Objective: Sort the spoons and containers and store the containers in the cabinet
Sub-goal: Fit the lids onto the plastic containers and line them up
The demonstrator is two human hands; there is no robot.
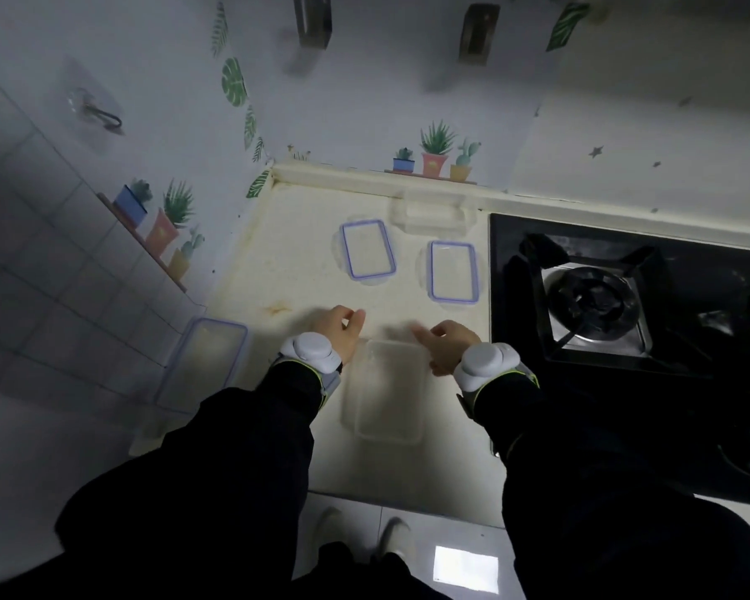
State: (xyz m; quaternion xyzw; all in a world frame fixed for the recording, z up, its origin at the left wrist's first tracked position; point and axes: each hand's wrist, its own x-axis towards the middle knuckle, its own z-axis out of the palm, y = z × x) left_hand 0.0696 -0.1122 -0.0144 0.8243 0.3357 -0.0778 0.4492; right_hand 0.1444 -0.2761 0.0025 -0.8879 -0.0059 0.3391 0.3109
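hovering above the cream countertop point(286, 270) at mid-frame, both hands hold nothing. the left hand point(341, 331) has its fingers curled in toward the thumb, the tips close together. the right hand point(449, 346) points its blurred index finger point(421, 333) toward the left of the frame, thumb set apart, the other fingers folded under. whether its thumb touches anything below cannot be told.

a clear lidless container point(388, 400) lies on the counter between the two wrists, just below the hands. higher in the frame two flat lids with purple seals lie side by side but apart: the left lid point(368, 249) and the right lid point(453, 272). behind them, against the back edge of the counter, sits a second clear container point(431, 214). at the left edge of the counter a purple-rimmed clear piece point(211, 361) lies by the tiled wall; lid or box, it is too blurred to tell.

each wrist wears a white device point(310, 350) over a black sleeve point(243, 448). a black gas stove point(594, 305) fills the right of the frame.
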